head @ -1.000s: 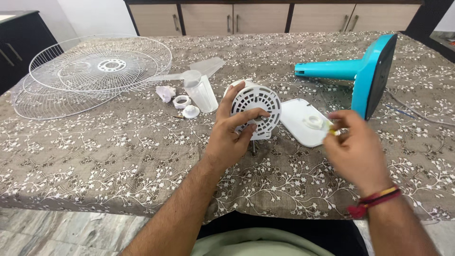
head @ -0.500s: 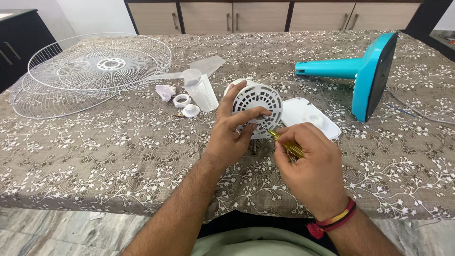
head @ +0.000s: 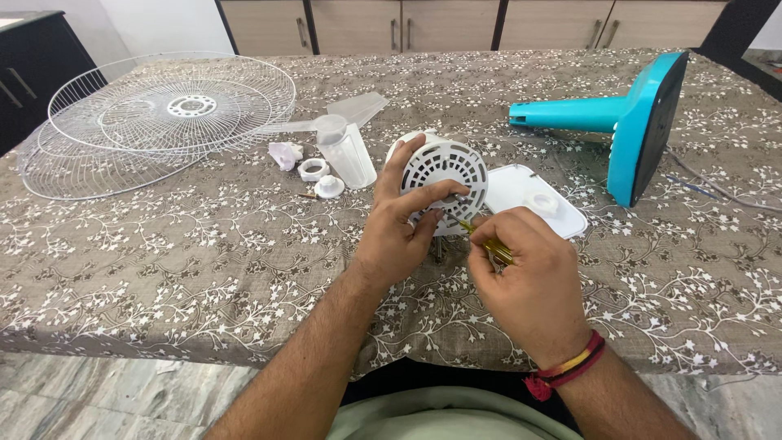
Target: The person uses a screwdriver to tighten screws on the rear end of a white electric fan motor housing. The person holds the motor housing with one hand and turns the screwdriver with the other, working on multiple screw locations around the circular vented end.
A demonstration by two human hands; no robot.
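Note:
My left hand (head: 399, 228) grips a round white vented fan motor cover (head: 445, 173), holding it upright on the patterned tablecloth (head: 204, 244). My right hand (head: 529, 277) holds a small yellow-handled screwdriver (head: 489, 243), its tip touching the lower edge of the cover. A flat white plastic cover plate (head: 529, 200) lies just right of the motor cover, behind my right hand.
Two white wire fan grilles (head: 155, 114) lie stacked at the far left. A clear fan blade (head: 346, 147) and small white caps and rings (head: 314, 171) sit left of the cover. A turquoise fan stand and base (head: 627, 122) lies at the right, with a cable (head: 717, 191) beyond it. Cabinets stand behind the table.
My right hand left the white plate at the right and came in to the motor cover with the screwdriver. My left hand has kept its hold on the cover.

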